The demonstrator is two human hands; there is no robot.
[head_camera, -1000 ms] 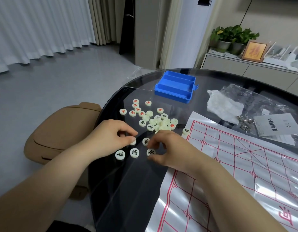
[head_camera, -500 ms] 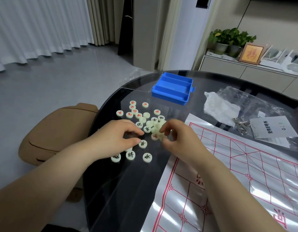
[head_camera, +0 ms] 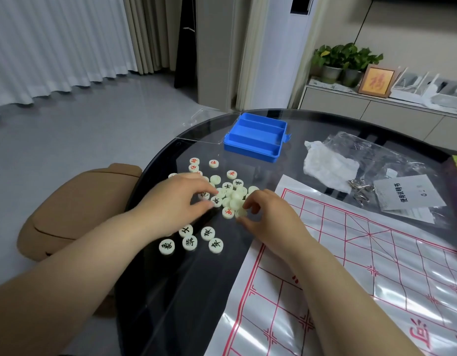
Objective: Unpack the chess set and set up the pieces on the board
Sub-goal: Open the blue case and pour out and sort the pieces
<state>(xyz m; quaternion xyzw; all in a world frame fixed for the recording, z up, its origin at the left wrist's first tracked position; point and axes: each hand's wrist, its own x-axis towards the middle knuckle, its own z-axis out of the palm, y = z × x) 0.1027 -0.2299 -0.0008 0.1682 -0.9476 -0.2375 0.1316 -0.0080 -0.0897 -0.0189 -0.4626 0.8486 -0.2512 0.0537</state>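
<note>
Head camera: right hand (head_camera: 268, 217) pinches one piece (head_camera: 240, 213) at the pile (head_camera: 234, 195); left hand (head_camera: 180, 199) curls there, hold unclear. Five pieces (head_camera: 189, 243) lie nearer. One blue box (head_camera: 255, 137).

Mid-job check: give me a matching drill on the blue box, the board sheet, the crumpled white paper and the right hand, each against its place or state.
Things
1. blue box
2. board sheet
3. crumpled white paper
4. right hand

Places and states
A. flat, printed with red lines
B. pinches a pale piece at the near edge of the pile
C. open, compartments empty
D. right of the box, at the edge of the plastic bag

Pairs: 1-C, 2-A, 3-D, 4-B
</note>
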